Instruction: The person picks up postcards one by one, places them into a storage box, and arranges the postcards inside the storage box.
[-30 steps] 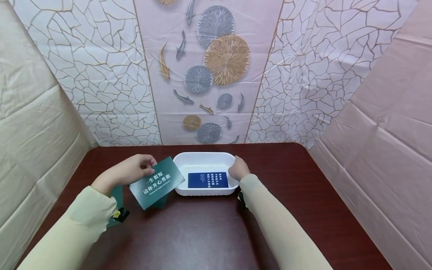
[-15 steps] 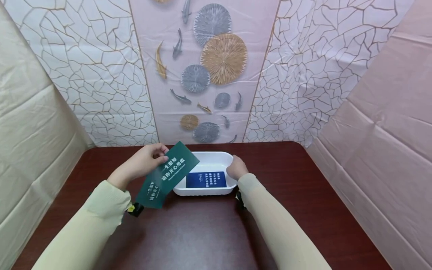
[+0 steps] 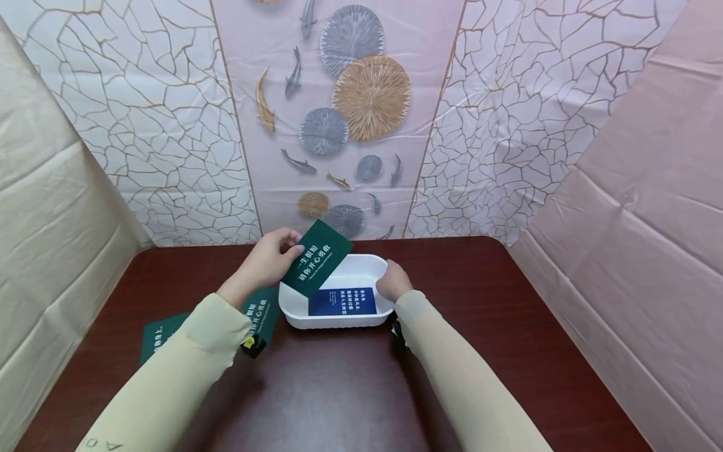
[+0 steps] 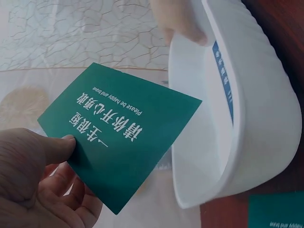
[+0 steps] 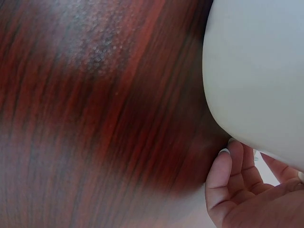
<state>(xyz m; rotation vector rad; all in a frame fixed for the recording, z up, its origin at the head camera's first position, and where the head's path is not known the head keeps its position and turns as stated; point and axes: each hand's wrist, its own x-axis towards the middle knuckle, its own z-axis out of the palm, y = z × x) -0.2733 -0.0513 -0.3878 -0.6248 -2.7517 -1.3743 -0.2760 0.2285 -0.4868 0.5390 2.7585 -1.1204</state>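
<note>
My left hand (image 3: 267,262) pinches a green card (image 3: 319,258) with white lettering between thumb and fingers. The card hangs tilted over the left part of a white plastic basin (image 3: 339,323). Inside the basin, a blue card (image 3: 350,302) with white lettering lies flat. At the basin's right end, my right hand (image 3: 395,281) holds the rim; in the right wrist view, its fingers (image 5: 219,173) curl against the outer wall. The left wrist view shows the held card (image 4: 118,130) from close up, with the basin (image 4: 270,109) beside it.
A second green card (image 3: 263,317) lies left of the basin, partly hidden by my left forearm. Another green card (image 3: 160,333) lies farther left, also partly covered. All stand on a dark red-brown table (image 3: 480,301), with patterned cloth (image 3: 186,125) hanging behind it.
My left hand has carried the green card rightward and up, from beside the basin to over its left part. My right hand stays on the basin's right end.
</note>
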